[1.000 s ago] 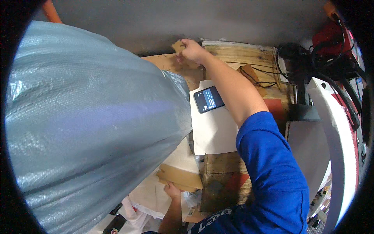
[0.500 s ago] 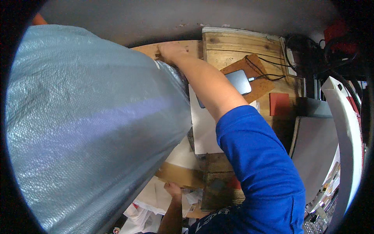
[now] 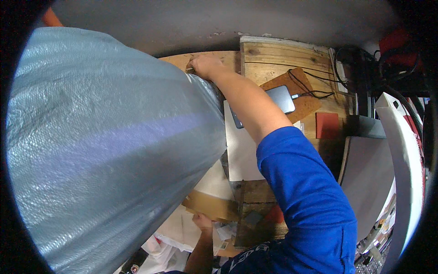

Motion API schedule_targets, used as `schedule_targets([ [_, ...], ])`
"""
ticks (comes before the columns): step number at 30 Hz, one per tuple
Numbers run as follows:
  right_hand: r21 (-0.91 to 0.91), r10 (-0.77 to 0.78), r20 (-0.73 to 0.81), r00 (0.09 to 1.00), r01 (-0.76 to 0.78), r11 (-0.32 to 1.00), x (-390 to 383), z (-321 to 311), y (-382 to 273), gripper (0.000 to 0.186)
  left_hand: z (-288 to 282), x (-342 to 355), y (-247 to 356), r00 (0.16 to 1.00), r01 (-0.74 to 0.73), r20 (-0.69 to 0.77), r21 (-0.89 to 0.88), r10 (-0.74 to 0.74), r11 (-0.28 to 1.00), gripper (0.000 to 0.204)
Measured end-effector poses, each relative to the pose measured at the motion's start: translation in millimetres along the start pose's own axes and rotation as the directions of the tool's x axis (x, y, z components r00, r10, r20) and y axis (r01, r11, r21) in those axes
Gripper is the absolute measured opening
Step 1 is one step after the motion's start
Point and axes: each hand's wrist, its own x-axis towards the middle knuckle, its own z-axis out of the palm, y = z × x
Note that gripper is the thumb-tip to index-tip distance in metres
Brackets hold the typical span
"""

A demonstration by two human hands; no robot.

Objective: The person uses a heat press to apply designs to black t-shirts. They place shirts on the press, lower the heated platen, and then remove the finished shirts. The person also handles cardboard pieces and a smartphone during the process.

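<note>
By the grey plastic sheeting [image 3: 114, 123] on my left, my right hand [image 3: 206, 67] curls, well apart from my left hand [image 3: 202, 222] against the tan board [image 3: 214, 206]; I can't tell either grip

A silver device [image 3: 284, 99] with a black cable [image 3: 312, 93] plugged in overlaps a brown rectangular sheet [image 3: 305, 105] on the plank worktop [image 3: 273, 52] — a red square piece [image 3: 327, 125] lies near, black cords [image 3: 361, 69] crowd beyond, beside a grey wall [image 3: 228, 20].
</note>
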Motion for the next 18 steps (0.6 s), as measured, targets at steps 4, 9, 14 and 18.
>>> schedule_targets([
  [4, -0.041, 0.141, 0.053, 0.989, -0.139, 0.989, 1, -12, -14, 0.033, 2, 0, 2, 0.997, -0.07, 0.026, -0.083, 0.073, 0.994, 0.065],
  [9, 0.092, 0.373, -0.154, 0.915, -0.362, 0.927, -36, -75, -7, 0.036, 5, -5, 22, 0.971, -0.24, 0.064, 0.201, 0.232, 0.95, 0.067],
  [14, 0.383, 0.49, -0.433, 0.756, -0.338, 0.86, -112, -131, 4, 0.031, 16, -7, 46, 0.999, -0.038, 0.017, 0.092, 0.036, 0.995, 0.075],
  [18, 0.792, 0.639, -0.258, 0.724, -0.221, 0.57, -203, -123, -45, 0.026, 19, -15, 64, 0.998, -0.052, 0.05, 0.205, 0.043, 0.977, 0.088],
])
